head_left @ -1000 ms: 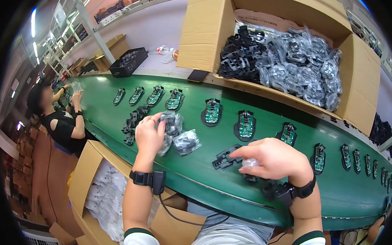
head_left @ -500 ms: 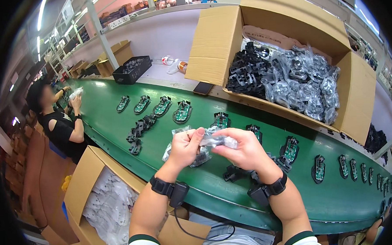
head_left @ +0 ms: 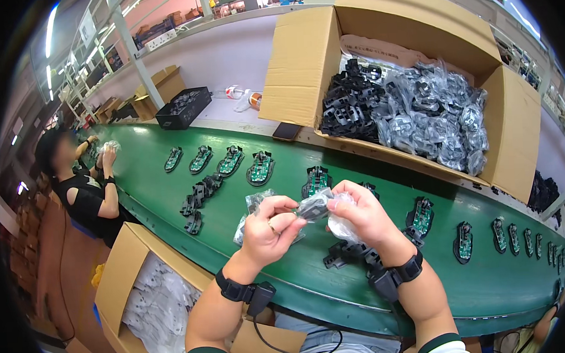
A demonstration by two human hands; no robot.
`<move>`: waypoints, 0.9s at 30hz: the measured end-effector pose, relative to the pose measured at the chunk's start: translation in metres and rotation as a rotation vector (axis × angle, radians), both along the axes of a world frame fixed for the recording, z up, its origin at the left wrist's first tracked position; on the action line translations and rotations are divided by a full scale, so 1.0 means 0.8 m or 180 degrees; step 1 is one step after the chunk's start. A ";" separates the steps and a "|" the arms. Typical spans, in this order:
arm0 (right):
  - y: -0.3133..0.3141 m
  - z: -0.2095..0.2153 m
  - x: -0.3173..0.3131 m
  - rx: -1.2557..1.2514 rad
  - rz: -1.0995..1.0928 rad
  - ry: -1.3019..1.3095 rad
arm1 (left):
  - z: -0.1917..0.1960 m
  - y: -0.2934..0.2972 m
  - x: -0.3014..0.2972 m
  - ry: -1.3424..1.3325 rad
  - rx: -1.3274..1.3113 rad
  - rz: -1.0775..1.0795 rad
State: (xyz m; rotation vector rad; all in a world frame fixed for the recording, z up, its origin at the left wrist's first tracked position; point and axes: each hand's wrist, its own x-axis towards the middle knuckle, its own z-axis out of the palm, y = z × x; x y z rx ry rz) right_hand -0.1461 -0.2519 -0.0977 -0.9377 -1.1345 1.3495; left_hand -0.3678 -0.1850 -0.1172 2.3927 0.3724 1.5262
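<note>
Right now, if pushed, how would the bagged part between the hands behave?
The bagged part likely has a floppy outside, since its wrap is crumpled. The dark piece showing through looks solid, so probably stiff. The wrap's shine suggests it may be slippery.

A long green worktop (head_left: 502, 287), rowed circuit boards (head_left: 260, 168), a parts carton (head_left: 300, 68) and a co-worker (head_left: 89, 201) show a factory workshop.

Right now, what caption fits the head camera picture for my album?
Left hand and right hand hold a crinkly plastic packet above a green table lined with circuit boards.
</note>
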 end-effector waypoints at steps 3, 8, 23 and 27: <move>0.004 0.001 0.004 -0.0096 -0.0005 0.0484 | 0.004 0.000 -0.002 0.0264 0.0349 0.0057; 0.002 0.008 -0.005 0.0025 -0.0331 0.1452 | 0.013 -0.010 0.005 0.0244 0.0735 0.0118; -0.005 -0.012 -0.002 0.0281 -0.0336 0.1015 | -0.015 -0.013 0.016 -0.0327 -0.3065 -0.1789; -0.003 -0.014 0.009 0.0130 -0.0372 0.0217 | -0.030 -0.017 0.008 -0.0262 -0.3083 -0.0948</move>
